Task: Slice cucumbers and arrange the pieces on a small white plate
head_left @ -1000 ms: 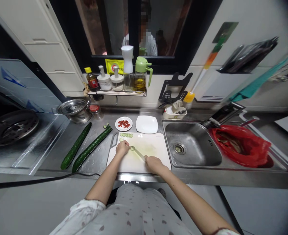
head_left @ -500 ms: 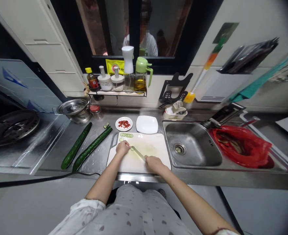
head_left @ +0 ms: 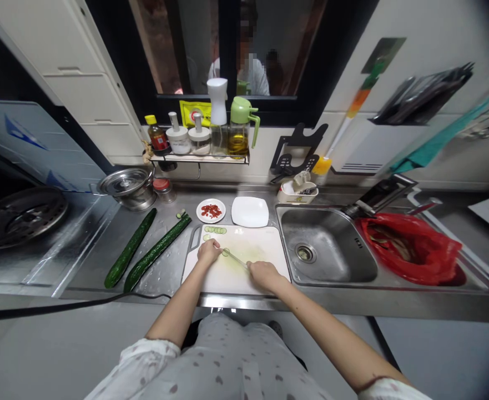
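The right hand (head_left: 263, 274) grips the knife (head_left: 238, 260), blade angled to a cucumber slice (head_left: 226, 253) right by the fingertips of the left hand (head_left: 208, 251); can't tell if they pinch it! Beyond, more slices (head_left: 215, 230) line the board (head_left: 265, 250).

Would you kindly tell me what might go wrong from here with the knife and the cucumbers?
The right hand holds the knife with its tip pointing toward the nearby left hand, so a slip might nick a fingertip. The two long cucumbers lie loose, their lower ends near the front edge of the counter; a bumped one could perhaps roll off.
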{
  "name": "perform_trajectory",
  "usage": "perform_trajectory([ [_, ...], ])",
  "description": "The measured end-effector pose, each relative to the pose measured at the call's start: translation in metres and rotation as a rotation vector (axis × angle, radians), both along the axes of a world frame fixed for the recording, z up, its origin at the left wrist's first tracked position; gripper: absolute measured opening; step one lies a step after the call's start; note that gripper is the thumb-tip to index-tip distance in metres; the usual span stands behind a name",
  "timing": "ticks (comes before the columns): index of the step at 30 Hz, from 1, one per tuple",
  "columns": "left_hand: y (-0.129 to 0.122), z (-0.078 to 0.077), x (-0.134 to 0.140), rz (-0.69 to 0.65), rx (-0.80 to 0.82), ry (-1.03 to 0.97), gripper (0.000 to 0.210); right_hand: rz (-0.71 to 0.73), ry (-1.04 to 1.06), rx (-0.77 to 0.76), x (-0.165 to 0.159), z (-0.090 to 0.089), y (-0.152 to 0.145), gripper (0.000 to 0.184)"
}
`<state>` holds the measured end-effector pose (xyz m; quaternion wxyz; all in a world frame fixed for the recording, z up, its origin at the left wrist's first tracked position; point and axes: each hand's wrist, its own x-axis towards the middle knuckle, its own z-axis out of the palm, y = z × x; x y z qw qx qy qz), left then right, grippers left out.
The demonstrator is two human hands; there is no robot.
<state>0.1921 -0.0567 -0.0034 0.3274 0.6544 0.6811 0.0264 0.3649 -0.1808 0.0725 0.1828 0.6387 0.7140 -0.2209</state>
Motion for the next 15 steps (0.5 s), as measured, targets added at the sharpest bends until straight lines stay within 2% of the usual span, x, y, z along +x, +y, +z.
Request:
perform_trajectory([
  [15,-0.008,-0.005,-0.004,-0.033,0.080,-0.055,0.018,-0.083,0.050,0.023,0.015,-0.006,-0.037,0.029],
])
